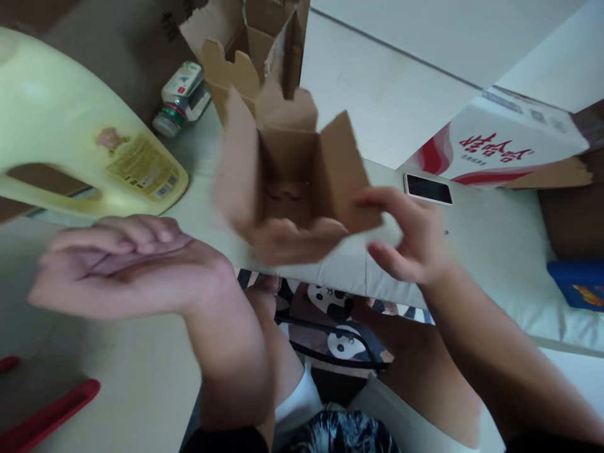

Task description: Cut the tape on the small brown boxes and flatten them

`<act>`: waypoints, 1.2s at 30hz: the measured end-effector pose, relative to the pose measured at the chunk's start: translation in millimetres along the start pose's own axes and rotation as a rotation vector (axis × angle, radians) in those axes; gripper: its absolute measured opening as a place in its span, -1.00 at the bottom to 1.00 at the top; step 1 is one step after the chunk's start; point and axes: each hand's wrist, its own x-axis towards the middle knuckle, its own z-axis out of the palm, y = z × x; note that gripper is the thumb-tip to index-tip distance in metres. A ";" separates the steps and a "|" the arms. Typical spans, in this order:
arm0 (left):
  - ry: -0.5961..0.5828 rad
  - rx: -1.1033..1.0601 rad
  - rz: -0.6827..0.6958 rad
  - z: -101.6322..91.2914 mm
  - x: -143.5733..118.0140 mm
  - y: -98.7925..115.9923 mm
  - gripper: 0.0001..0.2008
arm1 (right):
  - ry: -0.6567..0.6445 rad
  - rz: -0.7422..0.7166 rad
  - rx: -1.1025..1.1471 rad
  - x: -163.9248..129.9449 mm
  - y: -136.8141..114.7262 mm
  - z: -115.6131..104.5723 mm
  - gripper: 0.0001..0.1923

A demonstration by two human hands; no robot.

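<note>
Brown cardboard box (292, 182), small and open-topped, sits mid-frame, blurred with motion, flaps splayed outward. The right hand (410, 242) pinches the box's right flap between thumb and fingers, a light grip on one flap only. The left hand (123, 264) is at centre left, palm up, fingers loosely curled, holding nothing and apart from the box. Whether the box rests on the pale tabletop (495, 239) or is lifted off it cannot be told; its lower flap overhangs the near edge.

Risks, as judgement:
- One-flap pinch is weak. Thin card could bend or tear, and the box could swing, tip or drop off the tabletop edge toward the lap below.
- Left hand gives no support, so nothing would catch it.
- A black-screened phone (428, 189) lies just right of the right hand; a sweep of the wrist or box could knock it.
- A small bottle (182, 97) lies on its side at upper left and could roll if the box is shoved back.

Also around: large yellow jug (80, 145) upper left, second torn carton (255, 44) top centre, red-and-white carton (495, 148) upper right, blue item (576, 283) right edge, red strips (47, 415) lower left.
</note>
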 end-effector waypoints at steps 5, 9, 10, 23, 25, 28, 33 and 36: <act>-0.096 -0.001 -0.016 45.6 2.2 -23.0 -0.54 | 0.242 0.110 -0.067 -102.7 35.7 -24.5 -0.41; -0.293 -0.020 0.015 83.3 -15.9 -57.9 -0.54 | 0.336 0.287 -0.030 -136.6 54.1 -3.6 -0.12; -0.340 0.005 0.035 87.7 -20.0 -65.6 -0.54 | 0.378 0.330 0.010 -138.8 56.2 3.3 -0.03; -0.498 0.323 0.320 87.2 -20.5 -111.6 -0.61 | 0.318 0.156 0.648 -143.0 57.0 40.0 -0.39; -0.589 0.388 0.350 87.4 -20.2 -114.4 -0.68 | 0.314 0.177 0.677 -147.0 58.2 42.9 -0.46; -0.768 0.542 0.404 87.6 -18.3 -113.4 -0.70 | 0.315 0.219 0.670 -152.3 59.1 44.2 -0.59; -0.753 0.658 0.302 80.2 -0.6 -105.2 -0.80 | 0.302 0.255 0.730 -160.3 61.7 43.8 -0.37; -0.553 0.572 0.233 67.5 19.8 -102.8 -0.90 | 0.318 0.461 0.768 -161.8 63.3 44.3 -0.46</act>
